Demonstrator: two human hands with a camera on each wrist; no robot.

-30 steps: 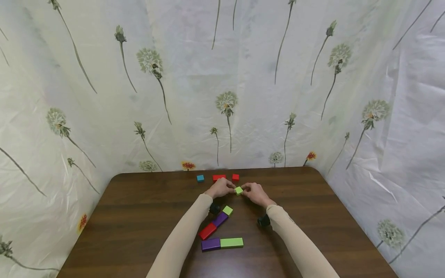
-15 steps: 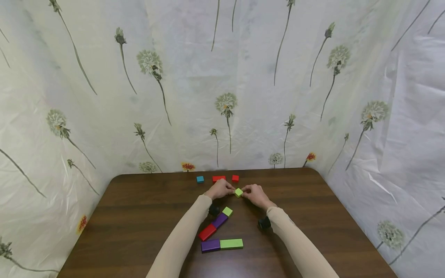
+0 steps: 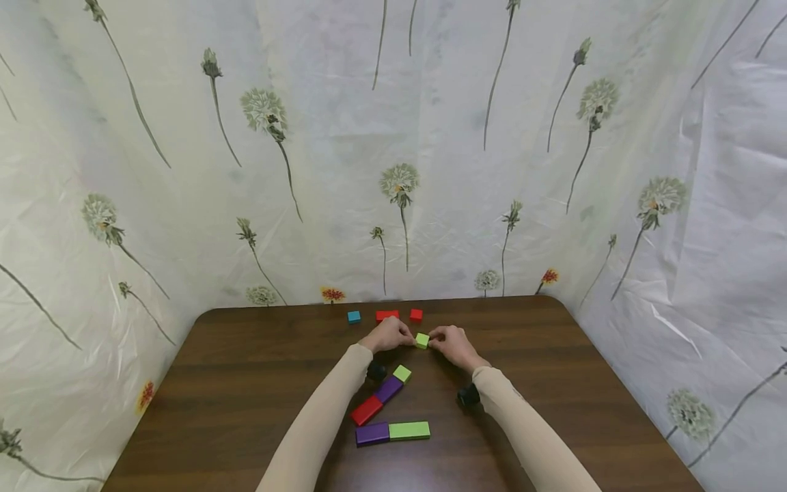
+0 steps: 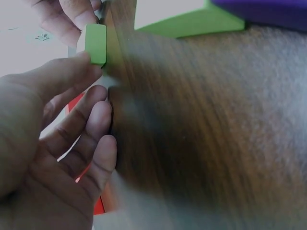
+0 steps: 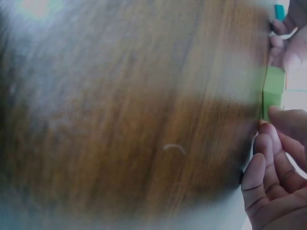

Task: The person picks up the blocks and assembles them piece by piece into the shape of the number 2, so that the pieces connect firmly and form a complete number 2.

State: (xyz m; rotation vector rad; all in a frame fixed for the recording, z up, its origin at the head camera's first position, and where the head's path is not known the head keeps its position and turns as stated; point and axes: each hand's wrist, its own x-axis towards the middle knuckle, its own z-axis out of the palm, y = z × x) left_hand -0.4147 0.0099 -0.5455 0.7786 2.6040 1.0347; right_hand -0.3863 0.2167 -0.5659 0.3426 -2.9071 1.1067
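Observation:
A small light-green block [image 3: 421, 341] sits on the dark wooden table between my two hands. My left hand [image 3: 391, 335] pinches its left side with thumb and forefinger; in the left wrist view the thumb overlaps one corner of the green block [image 4: 96, 44], and the other fingers curl loosely near the tabletop. From the right, my right hand [image 3: 456, 346] holds the opposite side. In the right wrist view its thumb lies against the green block [image 5: 274, 91], with the forefinger partly hidden behind the thumb.
Just beyond my hands lie a red oblong block [image 3: 387, 315], a small red block [image 3: 416, 314] and a blue block [image 3: 354, 317]. Nearer, a slanted row joins red [image 3: 367, 411], purple [image 3: 389, 389] and green [image 3: 402, 373] blocks. Below it, a purple block [image 3: 371, 434] meets a long green one [image 3: 409, 430].
The small green block has turned slightly between my fingers and now sits squarer to the table. Both hands stay in nearly the same place; the other blocks have not moved.

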